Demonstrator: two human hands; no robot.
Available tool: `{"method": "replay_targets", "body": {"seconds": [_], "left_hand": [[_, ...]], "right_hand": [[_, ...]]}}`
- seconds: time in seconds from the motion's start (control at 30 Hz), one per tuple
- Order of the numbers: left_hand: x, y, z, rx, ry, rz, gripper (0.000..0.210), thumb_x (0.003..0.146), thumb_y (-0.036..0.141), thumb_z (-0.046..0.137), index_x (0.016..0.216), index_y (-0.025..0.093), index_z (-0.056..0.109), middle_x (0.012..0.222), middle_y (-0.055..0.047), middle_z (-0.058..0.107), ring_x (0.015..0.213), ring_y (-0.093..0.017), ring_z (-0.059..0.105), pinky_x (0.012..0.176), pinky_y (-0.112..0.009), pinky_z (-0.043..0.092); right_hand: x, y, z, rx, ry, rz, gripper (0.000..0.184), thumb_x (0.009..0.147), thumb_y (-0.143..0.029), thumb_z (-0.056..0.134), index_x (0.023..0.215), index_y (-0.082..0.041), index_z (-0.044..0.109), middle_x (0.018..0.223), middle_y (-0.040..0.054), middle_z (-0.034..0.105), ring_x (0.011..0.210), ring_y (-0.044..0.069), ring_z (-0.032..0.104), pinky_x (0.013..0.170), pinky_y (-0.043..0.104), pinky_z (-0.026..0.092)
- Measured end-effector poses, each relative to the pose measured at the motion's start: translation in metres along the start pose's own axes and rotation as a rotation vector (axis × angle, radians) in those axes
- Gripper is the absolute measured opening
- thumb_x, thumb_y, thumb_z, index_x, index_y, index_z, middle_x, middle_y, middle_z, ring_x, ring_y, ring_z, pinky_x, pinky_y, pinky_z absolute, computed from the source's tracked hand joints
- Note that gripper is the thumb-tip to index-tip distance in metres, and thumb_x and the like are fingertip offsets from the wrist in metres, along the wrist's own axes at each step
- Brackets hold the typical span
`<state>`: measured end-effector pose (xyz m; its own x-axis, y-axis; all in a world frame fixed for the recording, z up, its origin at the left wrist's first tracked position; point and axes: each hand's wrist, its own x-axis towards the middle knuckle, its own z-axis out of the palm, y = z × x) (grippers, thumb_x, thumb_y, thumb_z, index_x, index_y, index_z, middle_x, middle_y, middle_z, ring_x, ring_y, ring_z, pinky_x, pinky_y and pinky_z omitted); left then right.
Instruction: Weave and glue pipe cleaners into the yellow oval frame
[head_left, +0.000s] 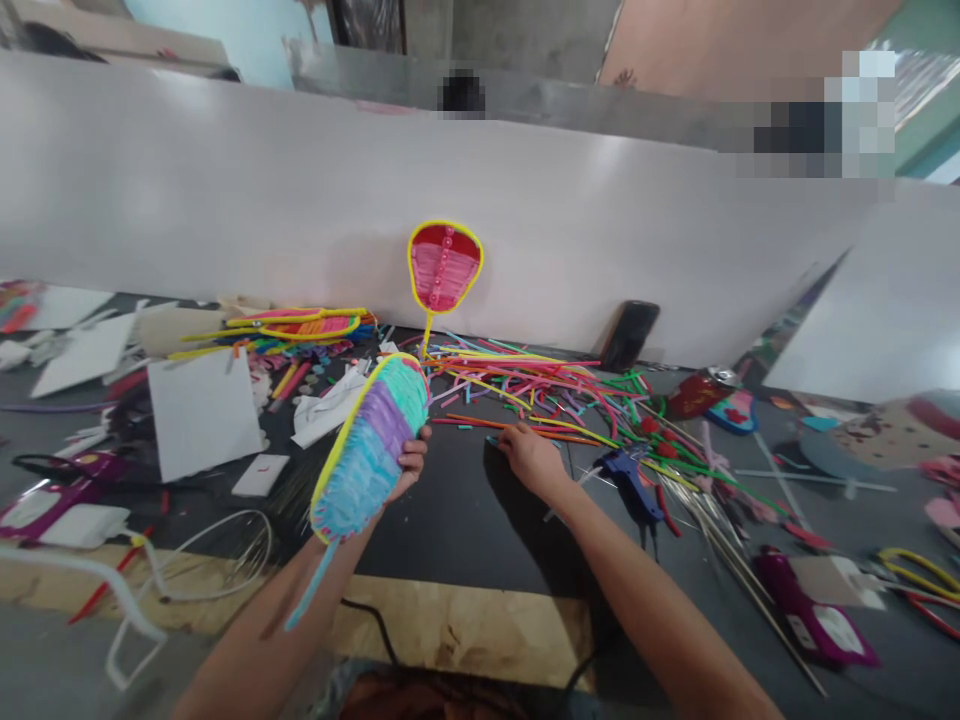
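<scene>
My left hand [411, 462] is closed around the edge of a long oval pipe-cleaner fan [364, 450]. Teal, purple and blue bands fill the fan, a yellow pipe cleaner rims its left side, and a light blue stem points down toward my forearm. Over the dark tabletop, my right hand [531, 455] has its fingers pinched together at a short teal piece [491, 441]. Just beyond that hand lies a pile of coloured pipe cleaners [525, 380]. To its right rests a blue glue gun [632, 485].
A pink and red fan [447, 268] with a yellow rim stands against the white partition [247, 190]. A phone [630, 335] leans there too. Further right are a red can [703, 392] and a purple device [814, 610]. White cards [202, 412] and finished-looking pipe-cleaner pieces [300, 325] lie left.
</scene>
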<state>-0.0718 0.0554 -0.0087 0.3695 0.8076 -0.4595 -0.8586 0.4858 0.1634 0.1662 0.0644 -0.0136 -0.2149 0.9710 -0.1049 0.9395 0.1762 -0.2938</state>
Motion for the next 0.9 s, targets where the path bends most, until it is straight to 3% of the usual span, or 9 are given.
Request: {"method": "replay_targets", "body": {"seconds": [0.13, 0.33, 0.43, 0.7, 0.9], "left_hand": [[0.001, 0.001, -0.002, 0.004, -0.003, 0.011, 0.028, 0.085, 0.010, 0.030, 0.102, 0.018, 0.050, 0.076, -0.005, 0.058, 0.048, -0.006, 0.048, 0.036, -0.012, 0.035], [0.001, 0.000, -0.002, -0.009, 0.002, 0.001, 0.030, 0.086, 0.010, 0.028, 0.106, 0.015, 0.050, 0.071, -0.004, 0.055, 0.047, -0.008, 0.047, 0.035, -0.014, 0.037], [0.000, -0.001, 0.000, -0.011, 0.000, 0.002, 0.028, 0.089, 0.016, 0.028, 0.106, 0.014, 0.050, 0.074, -0.006, 0.056, 0.048, -0.009, 0.048, 0.035, -0.015, 0.038], [-0.002, -0.002, 0.007, 0.014, 0.022, -0.001, 0.030, 0.091, 0.020, 0.026, 0.107, 0.014, 0.050, 0.077, -0.007, 0.055, 0.049, -0.009, 0.048, 0.036, -0.015, 0.040], [0.000, 0.000, 0.006, 0.071, 0.045, -0.026, 0.026, 0.087, 0.014, 0.031, 0.102, 0.011, 0.052, 0.065, -0.002, 0.050, 0.044, -0.008, 0.043, 0.034, -0.014, 0.039]], "right_hand": [[0.006, 0.007, -0.004, -0.072, 0.024, 0.057, 0.016, 0.092, -0.024, 0.044, 0.097, -0.023, 0.059, 0.105, 0.0062, 0.062, 0.082, 0.017, 0.064, 0.060, 0.024, 0.038], [0.011, 0.046, -0.029, -0.147, 0.126, 0.213, 0.024, 0.095, -0.022, 0.033, 0.104, -0.019, 0.055, 0.106, 0.0106, 0.062, 0.083, 0.019, 0.063, 0.062, 0.026, 0.037], [0.010, 0.056, -0.030, -0.161, 0.132, 0.239, 0.024, 0.095, -0.021, 0.032, 0.105, -0.016, 0.053, 0.100, 0.0123, 0.065, 0.082, 0.021, 0.063, 0.064, 0.027, 0.037], [0.003, 0.024, -0.004, -0.126, 0.040, 0.077, 0.017, 0.094, -0.024, 0.040, 0.102, -0.022, 0.056, 0.103, 0.0072, 0.066, 0.087, 0.018, 0.064, 0.065, 0.025, 0.039], [0.032, 0.032, -0.009, -0.145, 0.075, 0.130, 0.023, 0.093, -0.018, 0.038, 0.109, -0.020, 0.054, 0.107, 0.0117, 0.062, 0.090, 0.021, 0.063, 0.069, 0.028, 0.043]]}}
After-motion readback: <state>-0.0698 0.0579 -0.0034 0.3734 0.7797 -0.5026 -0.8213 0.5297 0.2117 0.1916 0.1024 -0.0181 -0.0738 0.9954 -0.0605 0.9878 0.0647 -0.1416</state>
